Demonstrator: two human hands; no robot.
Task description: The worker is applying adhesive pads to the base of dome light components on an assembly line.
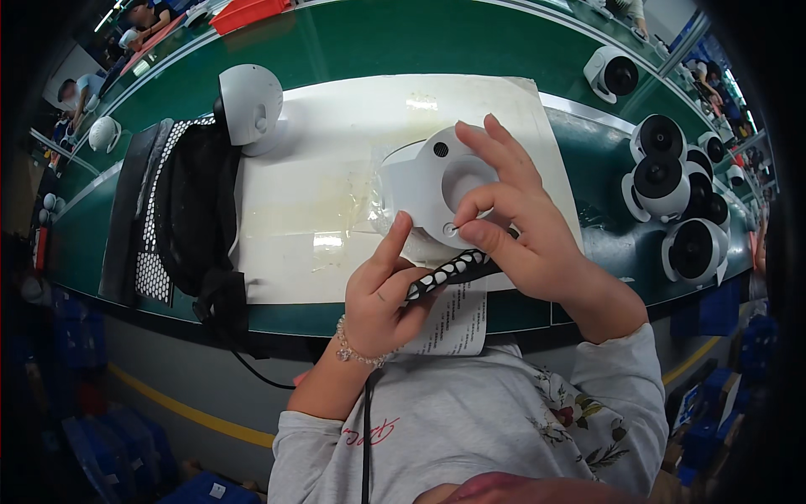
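Note:
A white rounded camera housing (426, 181) with a round hollow lies on a clear plastic patch in front of me. My left hand (382, 307) grips a narrow black strip with white spots (449, 273), its index finger stretched up against the housing's lower left edge. A sheet of printed labels (456, 319) hangs below the strip, next to that hand. Over the housing's right side, my right hand (525, 223) pinches thumb and index finger together at a small round recess. Whatever sits between those fingertips is too small to make out. Its other fingers are raised.
The pale board (311, 202) covers the middle of the green table (361, 50). At left stand a white camera (252, 105), a black pouch (197, 202) and a honeycomb-spotted sheet (159, 252). Several black-faced white cameras (659, 176) crowd the right. A red tray (248, 13) and other people are farther off.

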